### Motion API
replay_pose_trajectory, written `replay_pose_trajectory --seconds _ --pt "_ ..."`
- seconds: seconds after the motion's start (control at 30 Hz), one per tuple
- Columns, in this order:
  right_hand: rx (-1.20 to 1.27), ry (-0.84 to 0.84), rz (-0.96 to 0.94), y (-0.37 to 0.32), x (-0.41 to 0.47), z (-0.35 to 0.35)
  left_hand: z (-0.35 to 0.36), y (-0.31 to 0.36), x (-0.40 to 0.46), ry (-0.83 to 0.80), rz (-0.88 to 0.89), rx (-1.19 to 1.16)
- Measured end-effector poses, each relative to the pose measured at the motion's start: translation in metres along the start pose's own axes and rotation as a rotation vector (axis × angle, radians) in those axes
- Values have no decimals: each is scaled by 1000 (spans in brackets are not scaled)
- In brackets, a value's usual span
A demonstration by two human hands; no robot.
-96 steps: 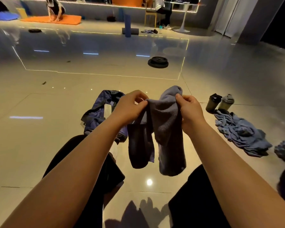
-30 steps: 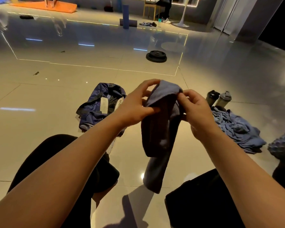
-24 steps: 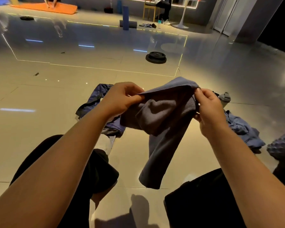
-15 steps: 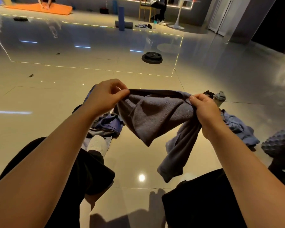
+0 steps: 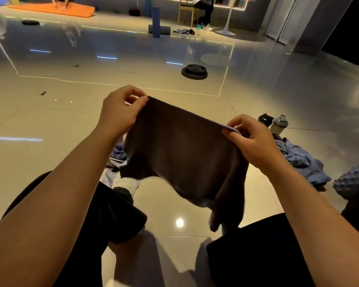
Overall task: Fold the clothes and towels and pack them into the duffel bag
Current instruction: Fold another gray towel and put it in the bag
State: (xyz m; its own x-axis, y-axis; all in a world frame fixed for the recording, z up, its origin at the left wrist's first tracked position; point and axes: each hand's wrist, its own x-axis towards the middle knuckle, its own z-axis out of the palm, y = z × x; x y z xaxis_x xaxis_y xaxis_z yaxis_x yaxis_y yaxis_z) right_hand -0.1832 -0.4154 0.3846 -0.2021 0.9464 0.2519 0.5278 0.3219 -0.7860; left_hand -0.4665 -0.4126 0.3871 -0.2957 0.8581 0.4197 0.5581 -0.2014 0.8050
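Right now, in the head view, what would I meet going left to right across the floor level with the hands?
Left hand → dark grey towel → right hand → crumpled light blue cloth → knobbly purple ball.

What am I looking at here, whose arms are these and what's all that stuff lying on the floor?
No machine here: a person sits on a shiny tiled floor, and one camera worn on their head looks forward and down, so the arms are their own. The left hand and right hand each pinch an upper corner of a dark grey towel, holding it spread in the air above the legs. On the floor to the right lie a crumpled blue garment and two shaker bottles. Partly hidden behind the towel is a blue bag or garment; I cannot tell which. Farther off lies a black weight plate.
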Motion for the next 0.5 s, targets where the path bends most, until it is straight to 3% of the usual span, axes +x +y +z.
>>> replay_pose_trajectory --seconds 0.1,0.2,0.37,0.5 --pt "190 -61 58 -2 -2 -3 -5 -1 0 34 10 48" --pt "206 -32 116 0 -1 -5 -11 -4 0 40 38 105" --pt "-360 38 95 14 3 -6 -19 -8 0 56 103 219" --pt "-490 119 115 23 7 -10 -30 -8 0 63 -17 -15"
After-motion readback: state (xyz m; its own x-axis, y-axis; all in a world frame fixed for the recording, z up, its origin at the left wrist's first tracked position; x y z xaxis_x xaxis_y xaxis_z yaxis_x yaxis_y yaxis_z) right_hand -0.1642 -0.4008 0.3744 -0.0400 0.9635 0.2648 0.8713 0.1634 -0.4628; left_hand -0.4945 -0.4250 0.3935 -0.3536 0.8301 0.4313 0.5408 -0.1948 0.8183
